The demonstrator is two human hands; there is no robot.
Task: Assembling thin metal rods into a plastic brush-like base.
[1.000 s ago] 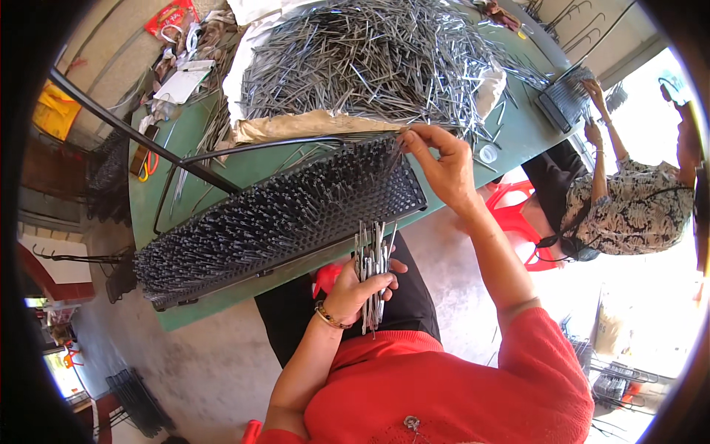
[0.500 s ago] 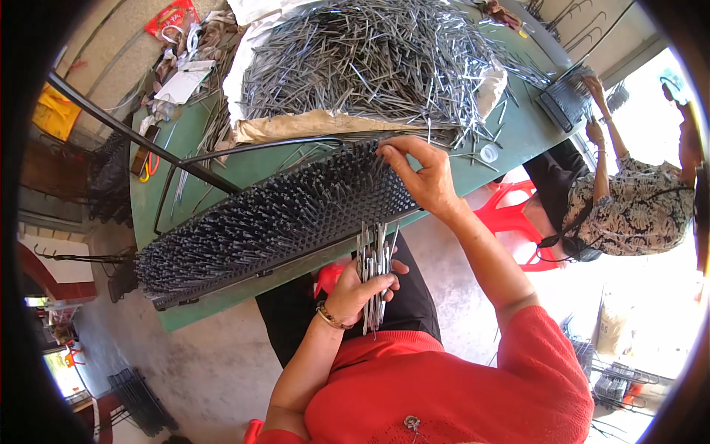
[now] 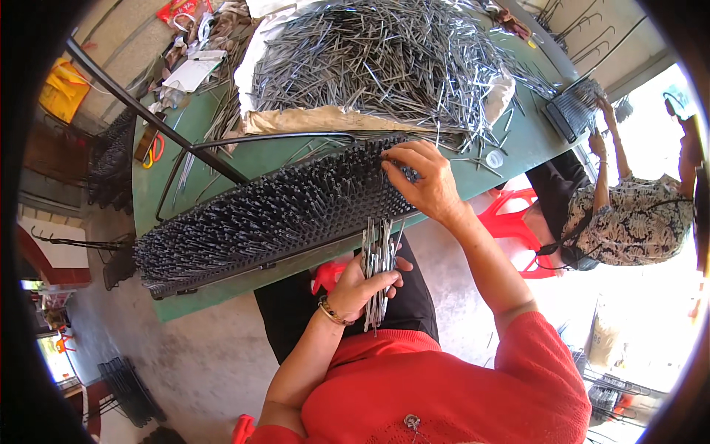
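Note:
My left hand [image 3: 361,287] is wrapped round a bundle of thin grey metal rods [image 3: 379,248], held upright in front of my lap. Above it lies a long black rack [image 3: 251,214], slanting across the table's near edge and densely set with upright dark rods. Bare perforated mesh shows along its near side and toward its right end. At that right end my right hand [image 3: 427,181] has thumb and forefinger pinched together just over the rods. Whatever sits between those fingertips is too small to make out.
Behind the rack, a big heap of loose metal rods [image 3: 370,66] lies on pale sacking on the green table [image 3: 532,140]. Orange-handled scissors [image 3: 153,152] lie at left, under a black metal bar [image 3: 148,111]. At right a co-worker [image 3: 629,214] handles another rack [image 3: 573,111].
My right hand has shifted slightly, its fingers still pinched at the rack's right end. The left hand keeps its hold on the bundle. The whole view has moved a little.

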